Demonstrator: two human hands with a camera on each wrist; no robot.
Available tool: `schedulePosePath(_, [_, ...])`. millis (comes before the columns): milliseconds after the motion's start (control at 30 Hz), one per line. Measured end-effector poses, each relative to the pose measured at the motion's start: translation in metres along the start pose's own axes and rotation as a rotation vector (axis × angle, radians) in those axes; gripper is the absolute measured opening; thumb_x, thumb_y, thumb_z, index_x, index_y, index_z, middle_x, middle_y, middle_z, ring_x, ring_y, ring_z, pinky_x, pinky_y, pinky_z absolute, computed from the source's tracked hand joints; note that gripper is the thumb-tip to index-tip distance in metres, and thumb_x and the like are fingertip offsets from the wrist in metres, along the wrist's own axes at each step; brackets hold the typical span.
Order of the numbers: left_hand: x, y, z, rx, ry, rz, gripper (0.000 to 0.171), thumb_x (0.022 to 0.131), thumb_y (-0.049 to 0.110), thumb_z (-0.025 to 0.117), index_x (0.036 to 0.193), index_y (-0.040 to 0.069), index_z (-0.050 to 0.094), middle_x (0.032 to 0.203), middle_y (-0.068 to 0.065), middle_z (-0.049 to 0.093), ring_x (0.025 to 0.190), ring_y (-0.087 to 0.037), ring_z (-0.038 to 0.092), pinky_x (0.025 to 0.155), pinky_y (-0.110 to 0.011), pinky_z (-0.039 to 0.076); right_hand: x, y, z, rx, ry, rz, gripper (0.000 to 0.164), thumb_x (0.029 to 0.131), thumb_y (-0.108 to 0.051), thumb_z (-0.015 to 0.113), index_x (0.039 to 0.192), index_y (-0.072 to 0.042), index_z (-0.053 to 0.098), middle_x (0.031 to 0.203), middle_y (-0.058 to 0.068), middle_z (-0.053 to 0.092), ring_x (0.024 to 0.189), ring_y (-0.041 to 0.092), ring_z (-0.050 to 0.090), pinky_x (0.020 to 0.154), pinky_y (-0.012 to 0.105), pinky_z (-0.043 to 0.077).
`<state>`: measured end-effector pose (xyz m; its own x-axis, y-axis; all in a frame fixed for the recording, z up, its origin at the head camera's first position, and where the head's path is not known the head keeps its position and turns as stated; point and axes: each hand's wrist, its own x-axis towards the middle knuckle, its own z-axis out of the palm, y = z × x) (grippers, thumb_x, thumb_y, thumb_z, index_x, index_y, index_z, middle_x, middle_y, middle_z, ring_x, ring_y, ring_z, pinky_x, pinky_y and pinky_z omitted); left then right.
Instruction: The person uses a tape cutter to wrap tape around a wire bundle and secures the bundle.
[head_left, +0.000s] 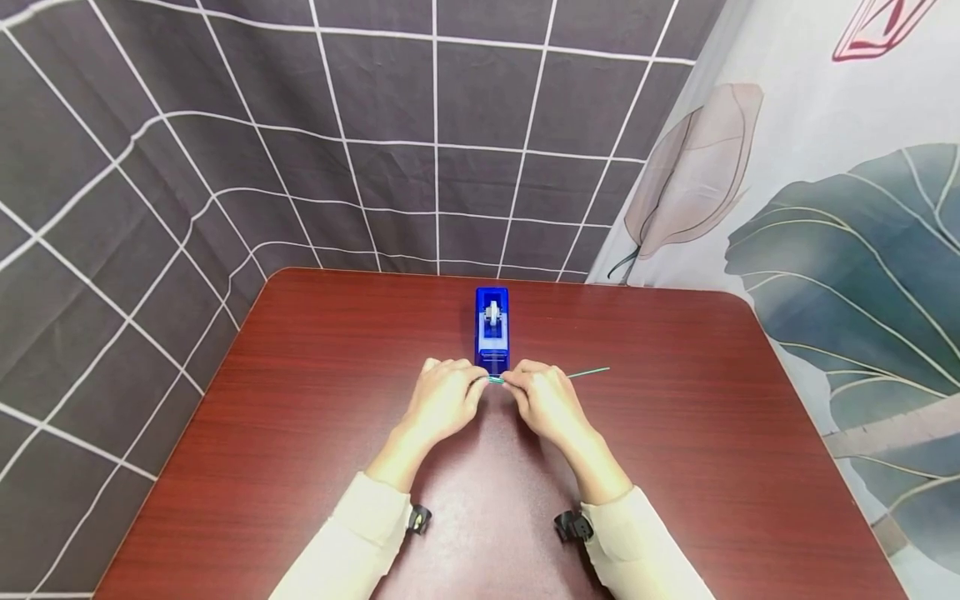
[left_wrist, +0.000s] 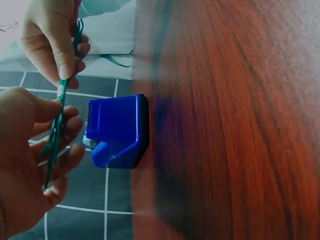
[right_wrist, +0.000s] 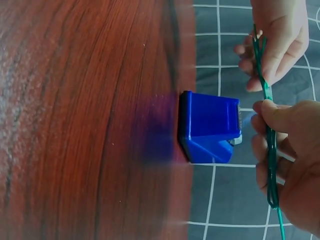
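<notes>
Both hands hold a thin green cord (right_wrist: 272,160) folded into a narrow, looped bundle, in front of a blue tape dispenser (head_left: 492,333). My left hand (head_left: 444,398) pinches it between thumb and fingers on the left; several strands splay out past that grip in the left wrist view. From the right, my right hand (head_left: 549,400) pinches the same bundle close to the left thumb. A short, pale shiny band (right_wrist: 268,92), like clear tape, shows around the strands between the two thumbs. One loose end of cord sticks out beyond the right hand.
The dispenser carries a small roll of tape (head_left: 492,313) and stands near the back of the reddish-brown wooden table (head_left: 337,375). Behind the table hangs a dark grey cloth (head_left: 390,175) with white grid lines; a leaf-patterned white curtain (head_left: 795,250) hangs at the right.
</notes>
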<state>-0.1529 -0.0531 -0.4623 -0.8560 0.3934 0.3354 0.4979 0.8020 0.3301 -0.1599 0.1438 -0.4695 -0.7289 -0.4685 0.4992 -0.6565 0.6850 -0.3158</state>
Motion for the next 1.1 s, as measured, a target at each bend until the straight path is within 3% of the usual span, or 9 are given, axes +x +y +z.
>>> schedulePosePath(133, [0.001, -0.001, 0.002, -0.036, -0.016, 0.008, 0.015, 0.1, 0.019, 0.063, 0.104, 0.015, 0.077, 0.089, 0.002, 0.073, 0.084, -0.018, 0.07, 0.073, -0.039, 0.046, 0.001, 0.0, -0.001, 0.004, -0.002, -0.008, 0.008, 0.086, -0.002, 0.076, 0.093, -0.006, 0.077, 0.079, 0.001, 0.068, 0.068, 0.019, 0.065, 0.064, 0.04, 0.052])
schedulePosePath(400, [-0.001, -0.006, 0.008, -0.104, 0.081, 0.044, 0.01, 0.095, 0.012, 0.069, 0.099, 0.014, 0.078, 0.08, 0.003, 0.069, 0.072, -0.017, 0.067, 0.066, -0.038, 0.048, 0.005, -0.002, -0.002, 0.011, -0.068, 0.016, 0.009, 0.092, -0.005, 0.07, 0.098, -0.003, 0.075, 0.083, 0.006, 0.071, 0.076, 0.025, 0.069, 0.067, 0.044, 0.054])
schedulePosePath(600, [-0.001, -0.008, 0.01, -0.155, 0.132, 0.055, 0.008, 0.092, 0.01, 0.073, 0.096, 0.014, 0.08, 0.076, 0.003, 0.068, 0.065, -0.016, 0.064, 0.065, -0.039, 0.049, 0.008, 0.0, -0.002, 0.02, -0.032, -0.001, 0.008, 0.086, -0.001, 0.075, 0.092, -0.006, 0.077, 0.079, 0.005, 0.071, 0.073, 0.024, 0.07, 0.064, 0.045, 0.052])
schedulePosePath(900, [0.001, -0.005, 0.01, -0.166, 0.043, -0.02, 0.015, 0.1, 0.017, 0.063, 0.101, 0.011, 0.077, 0.089, 0.001, 0.071, 0.083, -0.019, 0.07, 0.079, -0.042, 0.053, 0.007, 0.002, -0.001, 0.011, 0.01, -0.001, 0.01, 0.084, 0.0, 0.075, 0.09, -0.007, 0.077, 0.079, 0.002, 0.07, 0.073, 0.023, 0.068, 0.061, 0.043, 0.046])
schedulePosePath(1100, [0.003, -0.007, 0.01, -0.196, 0.041, -0.009, 0.014, 0.099, 0.013, 0.063, 0.097, 0.009, 0.077, 0.086, -0.001, 0.07, 0.08, -0.02, 0.07, 0.075, -0.038, 0.056, 0.008, 0.0, -0.002, 0.026, -0.039, 0.053, 0.008, 0.089, -0.004, 0.073, 0.094, -0.008, 0.077, 0.084, 0.003, 0.072, 0.078, 0.025, 0.069, 0.067, 0.046, 0.05])
